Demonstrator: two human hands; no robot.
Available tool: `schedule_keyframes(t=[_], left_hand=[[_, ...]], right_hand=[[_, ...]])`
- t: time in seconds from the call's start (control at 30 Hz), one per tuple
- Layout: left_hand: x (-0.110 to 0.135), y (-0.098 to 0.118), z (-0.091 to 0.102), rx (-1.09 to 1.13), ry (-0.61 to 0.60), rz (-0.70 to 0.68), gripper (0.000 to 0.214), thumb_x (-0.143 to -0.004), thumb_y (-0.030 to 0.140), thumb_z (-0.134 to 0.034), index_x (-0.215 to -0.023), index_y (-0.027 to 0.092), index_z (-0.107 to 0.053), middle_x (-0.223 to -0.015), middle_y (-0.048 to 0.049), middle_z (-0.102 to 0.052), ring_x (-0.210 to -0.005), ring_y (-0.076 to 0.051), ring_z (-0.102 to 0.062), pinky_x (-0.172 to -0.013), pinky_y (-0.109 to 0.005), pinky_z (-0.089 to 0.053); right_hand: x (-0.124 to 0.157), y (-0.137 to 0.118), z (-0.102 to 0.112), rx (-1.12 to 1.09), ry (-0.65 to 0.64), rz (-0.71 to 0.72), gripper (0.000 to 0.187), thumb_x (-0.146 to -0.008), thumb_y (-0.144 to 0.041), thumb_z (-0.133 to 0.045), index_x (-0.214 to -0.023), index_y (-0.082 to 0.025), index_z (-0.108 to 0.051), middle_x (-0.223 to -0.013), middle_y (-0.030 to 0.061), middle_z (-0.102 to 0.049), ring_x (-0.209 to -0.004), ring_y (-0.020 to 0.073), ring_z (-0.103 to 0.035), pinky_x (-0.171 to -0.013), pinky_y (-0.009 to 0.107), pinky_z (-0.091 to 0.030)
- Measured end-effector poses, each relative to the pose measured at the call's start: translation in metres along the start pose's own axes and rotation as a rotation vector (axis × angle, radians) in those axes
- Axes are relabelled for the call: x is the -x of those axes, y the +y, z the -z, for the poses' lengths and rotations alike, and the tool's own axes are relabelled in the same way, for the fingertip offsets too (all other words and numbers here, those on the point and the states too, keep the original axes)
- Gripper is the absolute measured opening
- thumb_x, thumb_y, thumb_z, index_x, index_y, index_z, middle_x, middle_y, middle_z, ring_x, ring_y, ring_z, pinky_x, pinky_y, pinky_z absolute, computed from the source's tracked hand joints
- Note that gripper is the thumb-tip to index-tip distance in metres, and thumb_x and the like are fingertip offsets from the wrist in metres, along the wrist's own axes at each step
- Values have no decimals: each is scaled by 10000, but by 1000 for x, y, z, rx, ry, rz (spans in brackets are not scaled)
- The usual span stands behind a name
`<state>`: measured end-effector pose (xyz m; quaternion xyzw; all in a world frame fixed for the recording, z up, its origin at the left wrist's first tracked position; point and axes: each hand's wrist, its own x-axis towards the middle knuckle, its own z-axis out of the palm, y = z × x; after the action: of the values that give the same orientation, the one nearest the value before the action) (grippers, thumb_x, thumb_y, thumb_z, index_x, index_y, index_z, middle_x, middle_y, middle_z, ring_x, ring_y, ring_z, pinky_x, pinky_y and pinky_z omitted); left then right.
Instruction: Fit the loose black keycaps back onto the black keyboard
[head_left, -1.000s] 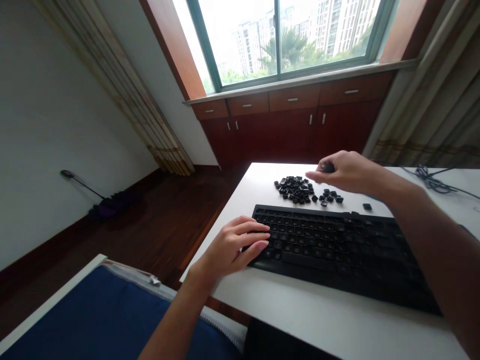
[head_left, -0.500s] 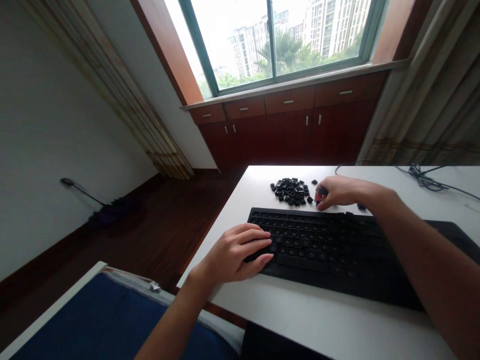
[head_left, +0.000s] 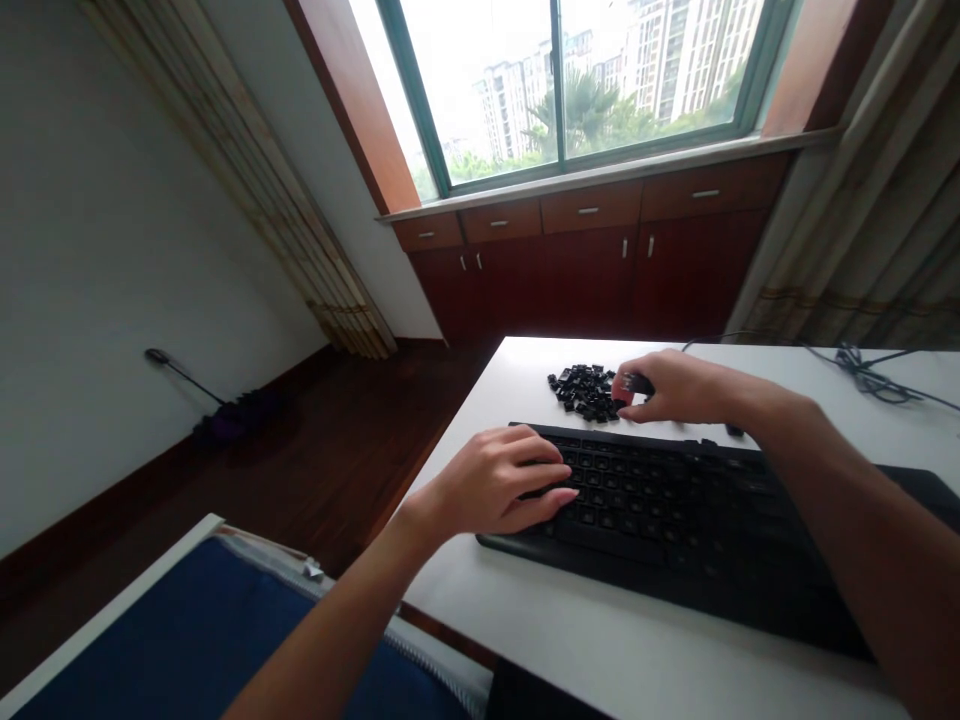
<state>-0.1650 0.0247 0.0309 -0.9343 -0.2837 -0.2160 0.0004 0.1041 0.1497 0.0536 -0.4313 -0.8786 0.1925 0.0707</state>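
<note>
**Along the far edge of the desk point(head_left: 570, 350), my right hand point(head_left: 682, 390) pinches beside the black keycaps point(head_left: 585, 392)**

My right fingers are pressed together on a small dark piece point(head_left: 637, 383), probably a keycap, though they hide most of it. The heap sits just behind the black keyboard point(head_left: 675, 530), with a stray keycap point(head_left: 734, 431) near my right wrist. My left hand point(head_left: 495, 480) lies over the keyboard's left part, its fingers curved and slightly spread, tips on the keys. Keycaps should be light, stiff and a little slippery, easily flicked aside. I'd judge them safest held by opposite side walls, between thumb and fingertip.
</note>
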Motion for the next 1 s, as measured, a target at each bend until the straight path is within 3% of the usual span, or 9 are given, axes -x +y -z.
schedule_keyframes(t=[0.1, 0.17, 0.3, 0.6, 0.77, 0.87, 1.0], left_hand=[[19, 37, -8, 1, 49, 307, 309, -948, 315, -624, -1225, 188, -677, -1205, -103, -688, -1065, -223, -648, -910, -364, -573], [27, 58, -15, -26, 44, 410, 405, -940, 372, -633, -1296, 179, -634, -1278, -121, -651, -1151, -253, -615, -980, -401, -556], [27, 78, -33, -135, 114, 474, 486, -922, 434, -643, -1310, 144, -618, -1285, -145, -641, -1178, -303, -585, -1021, -489, -521], [24, 80, -43, -194, 170, 511, 395, -943, 367, -626, -1285, 170, -630, -1187, -121, -669, -1104, -285, -597, -1030, -544, -469], [23, 63, -29, -148, 212, 526, 381, -922, 389, -647, -1253, 200, -639, -1253, -137, -630, -1148, -316, -575, -994, -535, -488], [8, 32, -13, -113, 252, 507, 318, -946, 358, -617, -1228, 214, -642, -1207, -113, -654, -1106, -288, -600, -987, -512, -492], [-22, -16, 0, 14, 279, 373, 241, -971, 288, -579, -1166, 181, -670, -1128, -95, -694, -1052, -236, -641, -968, -435, -514]], right_hand=[[-2, 0, 2, 25, 43, 22, 227, -744, -360, -723, -946, -256, -710, -885, 13, -754, -714, 185, -666, -605, 291, -450], [-3, 0, 3, 44, 60, 43, 223, -744, -359, -723, -944, -262, -714, -864, 9, -753, -697, 183, -664, -590, 286, -438], [-3, -3, -1, 60, 105, 119, 203, -748, -355, -716, -931, -266, -713, -860, 5, -749, -710, 184, -663, -617, 283, -449], [-3, -26, -11, 60, 154, 280, 208, -757, -267, -689, -955, -240, -747, -883, 36, -772, -786, 209, -697, -723, 285, -480], [1, -39, -7, 40, 161, 327, 228, -784, -252, -671, -994, -246, -759, -942, 36, -777, -823, 211, -697, -718, 278, -480], [3, -46, -5, 42, 175, 345, 217, -807, -275, -670, -1001, -245, -762, -982, 41, -774, -849, 217, -692, -734, 290, -476], [6, -53, -3, 41, 183, 359, 204, -835, -306, -662, -1009, -261, -757, -977, 27, -766, -842, 212, -685, -747, 300, -470]])
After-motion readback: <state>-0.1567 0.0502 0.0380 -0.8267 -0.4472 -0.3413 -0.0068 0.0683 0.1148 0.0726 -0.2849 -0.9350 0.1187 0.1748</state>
